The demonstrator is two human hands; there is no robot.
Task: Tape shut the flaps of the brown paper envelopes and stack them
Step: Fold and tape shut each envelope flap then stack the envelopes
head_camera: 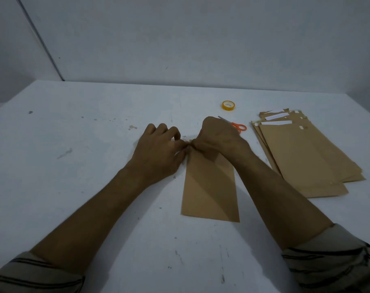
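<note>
Your left hand (158, 149) and right hand (219, 142) meet fingertip to fingertip at the centre of the frame, both curled nearly closed and pinching together at the far end of the flat brown paper envelope (210, 187). Whether a piece of tape sits between your fingers, you cannot tell from here; the flap itself is hidden under your right hand. The envelope's long axis runs from your fingers straight down the frame towards you. To the right, well apart, the fanned stack of brown envelopes (306, 157) lies nearer your right hand, so that hand looks better placed for the carry across. The orange-handled scissors (238, 126) and yellow tape roll (228, 105) lie above, upper right of your hands.
</note>
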